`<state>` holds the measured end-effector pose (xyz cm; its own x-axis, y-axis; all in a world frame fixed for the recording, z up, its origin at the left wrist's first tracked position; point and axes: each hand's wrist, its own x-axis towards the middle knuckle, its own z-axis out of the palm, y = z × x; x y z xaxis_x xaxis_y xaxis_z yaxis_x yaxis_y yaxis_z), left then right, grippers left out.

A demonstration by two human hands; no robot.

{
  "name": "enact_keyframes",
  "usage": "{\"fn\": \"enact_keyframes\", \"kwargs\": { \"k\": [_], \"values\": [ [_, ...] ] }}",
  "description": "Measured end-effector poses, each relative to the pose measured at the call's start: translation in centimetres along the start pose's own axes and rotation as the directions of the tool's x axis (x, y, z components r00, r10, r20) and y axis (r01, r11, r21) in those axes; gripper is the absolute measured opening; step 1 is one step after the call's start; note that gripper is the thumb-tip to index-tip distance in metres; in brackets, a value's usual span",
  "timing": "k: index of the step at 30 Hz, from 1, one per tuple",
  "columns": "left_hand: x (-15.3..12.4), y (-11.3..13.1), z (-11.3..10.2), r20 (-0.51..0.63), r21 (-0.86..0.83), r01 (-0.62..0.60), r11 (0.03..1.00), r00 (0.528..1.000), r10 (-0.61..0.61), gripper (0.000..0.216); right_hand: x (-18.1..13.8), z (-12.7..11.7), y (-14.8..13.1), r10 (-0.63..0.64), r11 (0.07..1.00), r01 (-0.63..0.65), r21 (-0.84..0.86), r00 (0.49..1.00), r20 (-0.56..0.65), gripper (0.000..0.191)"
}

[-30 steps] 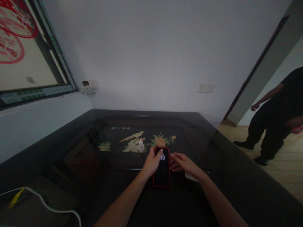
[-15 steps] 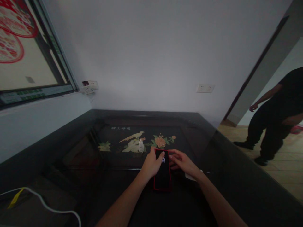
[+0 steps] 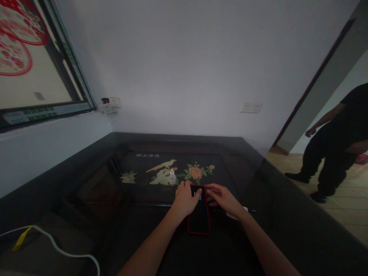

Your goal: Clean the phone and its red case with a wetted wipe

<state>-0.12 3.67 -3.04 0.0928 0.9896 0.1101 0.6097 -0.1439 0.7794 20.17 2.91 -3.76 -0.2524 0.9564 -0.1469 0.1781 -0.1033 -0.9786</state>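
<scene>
A smartphone (image 3: 198, 218) in a red case is at the near middle of the dark table, its black screen showing white characters near the top. My left hand (image 3: 185, 199) grips its upper left side, the thumb over the screen and the fingers at the far edge. My right hand (image 3: 224, 199) has its curled fingers at the upper right edge of the case; their tips are partly hidden. Just beyond my left fingers stands a small white bottle (image 3: 172, 178). Some white item (image 3: 232, 216), too covered to name, lies under my right wrist.
The glossy dark table (image 3: 115, 230) carries a painted bird and flowers. At the left lies a white cable (image 3: 54, 245) with a yellow tag (image 3: 21, 239). Wall sockets (image 3: 250, 107) are behind the table. A person (image 3: 336, 142) in dark clothes stands at the right.
The phone has turned slightly, its lower end shifting right, and the white characters on its screen look different. Both hands stay at its upper sides. The view has shifted a little.
</scene>
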Motion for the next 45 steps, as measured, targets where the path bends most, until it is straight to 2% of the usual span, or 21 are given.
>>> {"fn": "enact_keyframes", "kwargs": {
  "k": [3,10,16,22,28,31,40,45],
  "values": [
    [0.0,-0.2,0.2,0.001,0.017,0.012,1.000,1.000,-0.012,0.035,0.0,-0.3,-0.1,-0.011,0.998,0.005,-0.057,0.995,-0.101,0.042],
    [-0.2,0.1,0.1,0.027,0.085,0.030,0.996,0.999,-0.033,0.036,0.4,-1.9,-0.2,-0.114,0.977,0.054,-0.206,0.950,-0.292,0.047],
    [-0.3,0.2,0.2,0.030,0.078,0.072,0.994,0.997,-0.074,0.036,1.0,-0.9,0.5,-0.026,0.992,-0.002,-0.130,0.976,-0.216,0.048],
    [-0.4,0.0,0.4,0.022,0.154,0.055,0.986,0.998,-0.060,0.040,0.9,-0.1,0.8,-0.015,0.992,-0.001,-0.128,0.992,-0.127,0.048],
    [-0.6,0.3,0.3,0.025,0.119,0.079,0.990,0.996,-0.083,0.039,0.6,0.2,0.5,-0.024,0.985,0.015,-0.173,0.998,-0.049,0.047],
    [-0.7,0.5,0.3,0.025,0.143,0.085,0.986,0.996,-0.090,0.040,0.4,0.3,0.3,-0.023,0.983,0.015,-0.183,0.999,-0.042,0.047],
    [-1.2,1.0,0.6,0.019,0.376,0.071,0.924,0.996,-0.085,0.044,0.8,0.2,1.0,-0.025,0.984,0.018,-0.179,0.999,-0.040,0.047],
    [-1.2,0.9,0.3,0.017,0.405,0.039,0.914,0.999,-0.050,0.043,0.7,0.2,0.9,-0.047,0.984,0.039,-0.175,0.998,-0.039,0.047]
  ]
}}
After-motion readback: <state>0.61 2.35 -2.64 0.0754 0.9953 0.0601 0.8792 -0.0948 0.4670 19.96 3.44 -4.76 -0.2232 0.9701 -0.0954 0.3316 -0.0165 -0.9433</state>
